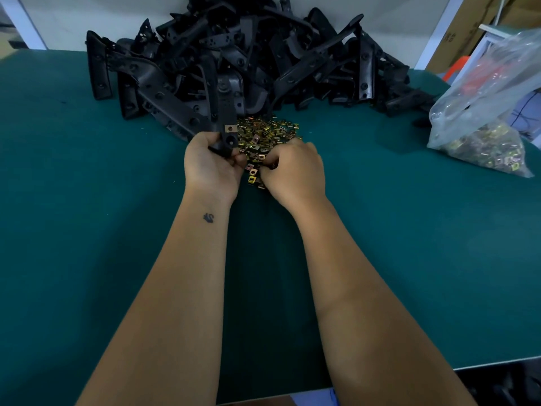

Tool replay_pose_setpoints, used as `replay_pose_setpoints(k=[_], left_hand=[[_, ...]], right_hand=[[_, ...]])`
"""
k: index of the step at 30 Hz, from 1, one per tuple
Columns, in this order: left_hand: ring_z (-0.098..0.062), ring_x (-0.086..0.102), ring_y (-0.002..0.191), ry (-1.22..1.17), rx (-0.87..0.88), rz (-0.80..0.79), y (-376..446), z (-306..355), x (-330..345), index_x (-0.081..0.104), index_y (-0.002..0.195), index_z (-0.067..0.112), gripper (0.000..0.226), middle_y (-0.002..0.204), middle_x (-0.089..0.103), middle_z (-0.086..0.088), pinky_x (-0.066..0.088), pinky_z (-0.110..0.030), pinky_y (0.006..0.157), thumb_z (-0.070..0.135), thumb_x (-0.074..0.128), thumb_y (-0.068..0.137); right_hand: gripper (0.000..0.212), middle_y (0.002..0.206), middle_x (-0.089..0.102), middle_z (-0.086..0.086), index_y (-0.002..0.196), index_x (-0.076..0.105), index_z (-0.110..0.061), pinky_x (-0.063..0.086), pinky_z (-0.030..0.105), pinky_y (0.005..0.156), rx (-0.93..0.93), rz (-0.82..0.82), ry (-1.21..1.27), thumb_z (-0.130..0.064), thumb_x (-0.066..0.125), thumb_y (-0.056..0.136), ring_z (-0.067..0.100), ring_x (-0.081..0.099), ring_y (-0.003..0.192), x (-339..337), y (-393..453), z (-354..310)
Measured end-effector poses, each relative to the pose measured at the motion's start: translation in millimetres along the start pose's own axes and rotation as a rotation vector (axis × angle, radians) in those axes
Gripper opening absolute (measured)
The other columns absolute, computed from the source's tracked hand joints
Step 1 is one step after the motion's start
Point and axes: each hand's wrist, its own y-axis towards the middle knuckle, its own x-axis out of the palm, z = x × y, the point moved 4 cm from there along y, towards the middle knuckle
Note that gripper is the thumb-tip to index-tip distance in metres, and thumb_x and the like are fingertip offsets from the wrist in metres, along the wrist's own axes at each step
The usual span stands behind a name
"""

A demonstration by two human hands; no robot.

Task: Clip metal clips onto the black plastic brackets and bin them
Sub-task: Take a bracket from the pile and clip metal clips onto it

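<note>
Two bare hands work at the middle of a green table (87,230). The left hand (212,165) is curled round one black bracket (227,112), gripping its near end so that the rest of the bracket stands up and away from the palm, leaning toward the big pile of brackets (248,60) heaped at the far edge of the table; the pile holds dozens, too tangled to count. One metal clip (230,128) is already seated on the held bracket, just above the left thumb and fingers.

The right hand (295,171) lies knuckles-up with its fingers curled down into the near edge of the heap of loose clips (266,136), which spreads on the table between the hands and the bracket pile, many dozens of small brass-coloured pieces. The fingertips are hidden under the hand, so it seems to be pinching a clip, but that cannot be told for sure. A few stray clips lie in the gap between the two hands.

One clear plastic bag (483,112) sits at the right side of the table, well apart from the hands, with more clips gathered in its lower corner. Cardboard boxes (468,24) stand behind it.
</note>
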Motion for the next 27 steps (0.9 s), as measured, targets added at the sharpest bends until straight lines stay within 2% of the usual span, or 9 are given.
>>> replay_pose_setpoints(k=[3, 5, 7, 9, 13, 16, 20, 24, 27], left_hand=[[-0.012, 0.038, 0.054, 0.009, -0.005, -0.006, 0, -2, 2, 0.048, 0.079, 0.011, 0.018, 0.055, 0.05, 0.001, 0.037, -0.022, 0.052, 0.009, 0.039, 0.094], [-0.012, 0.036, 0.055, 0.014, -0.006, -0.005, -1, -2, 3, 0.046, 0.077, 0.012, 0.018, 0.055, 0.047, 0.002, 0.034, -0.022, 0.053, 0.008, 0.038, 0.093], [-0.013, 0.036, 0.056, 0.033, -0.01, -0.012, -2, -3, 5, 0.045, 0.077, 0.013, 0.018, 0.058, 0.046, 0.001, 0.033, -0.022, 0.053, 0.007, 0.037, 0.093], [-0.013, 0.036, 0.056, 0.067, -0.012, -0.023, -3, -5, 6, 0.046, 0.079, 0.013, 0.018, 0.061, 0.045, 0.0, 0.034, -0.022, 0.052, 0.008, 0.037, 0.093], [-0.012, 0.039, 0.057, 0.088, -0.015, -0.056, -4, -7, 9, 0.05, 0.085, 0.013, 0.015, 0.064, 0.051, 0.001, 0.033, -0.021, 0.052, 0.009, 0.038, 0.094], [-0.011, 0.052, 0.055, 0.087, -0.018, -0.089, -6, -6, 10, 0.056, 0.09, 0.013, 0.009, 0.066, 0.062, 0.001, 0.039, -0.02, 0.05, 0.016, 0.05, 0.095], [-0.009, 0.059, 0.053, 0.092, 0.014, -0.099, -8, -4, 11, 0.064, 0.081, 0.012, 0.011, 0.067, 0.066, 0.0, 0.049, -0.021, 0.054, 0.014, 0.073, 0.086], [-0.014, 0.068, 0.07, 0.222, 0.142, -0.09, -5, -2, 10, 0.054, 0.106, 0.002, 0.03, 0.078, 0.066, -0.005, 0.056, -0.025, 0.07, -0.005, 0.071, 0.083], [-0.017, 0.07, 0.072, 0.237, 0.184, -0.101, -7, -2, 12, 0.048, 0.107, 0.004, 0.035, 0.082, 0.065, -0.01, 0.058, -0.029, 0.07, -0.013, 0.066, 0.083]], right_hand=[[0.017, 0.112, 0.063, 0.004, 0.102, 0.074, -0.02, 0.042, 0.035, 0.09, 0.018, 0.016, 0.114, -0.025, 0.066, 0.088, 0.026, 0.05, 0.11, 0, 1, 1], [0.012, 0.103, 0.066, -0.002, 0.097, 0.072, -0.019, 0.046, 0.033, 0.089, 0.066, 0.078, 0.343, -0.021, 0.067, 0.087, 0.019, 0.056, 0.104, -4, 1, 2], [0.007, 0.088, 0.067, -0.01, 0.09, 0.069, -0.019, 0.05, 0.021, 0.079, 0.12, 0.117, 0.624, -0.014, 0.068, 0.086, 0.006, 0.062, 0.089, -8, 1, 2], [0.014, 0.082, 0.065, -0.012, 0.086, 0.067, -0.022, 0.047, 0.011, 0.07, 0.131, 0.139, 0.792, -0.008, 0.069, 0.085, -0.002, 0.061, 0.078, -10, 1, 1], [0.019, 0.085, 0.069, -0.005, 0.085, 0.067, -0.023, 0.05, 0.018, 0.072, 0.149, 0.13, 0.977, -0.005, 0.072, 0.083, 0.003, 0.064, 0.079, -12, 1, 1], [0.021, 0.085, 0.07, -0.003, 0.085, 0.068, -0.022, 0.049, 0.014, 0.07, 0.154, 0.136, 1.067, -0.002, 0.073, 0.082, 0.002, 0.065, 0.079, -13, 2, 1], [0.022, 0.085, 0.071, -0.001, 0.085, 0.069, -0.021, 0.051, 0.015, 0.071, 0.149, 0.132, 1.079, 0.0, 0.073, 0.081, 0.003, 0.065, 0.079, -14, 2, 1], [0.025, 0.085, 0.07, -0.002, 0.086, 0.068, -0.022, 0.052, 0.017, 0.074, 0.117, 0.123, 1.042, 0.002, 0.072, 0.081, 0.004, 0.065, 0.081, -14, 2, 0], [0.029, 0.081, 0.069, -0.008, 0.084, 0.068, -0.025, 0.053, 0.017, 0.074, 0.092, 0.123, 1.008, 0.004, 0.071, 0.081, -0.001, 0.064, 0.078, -14, 2, 0]])
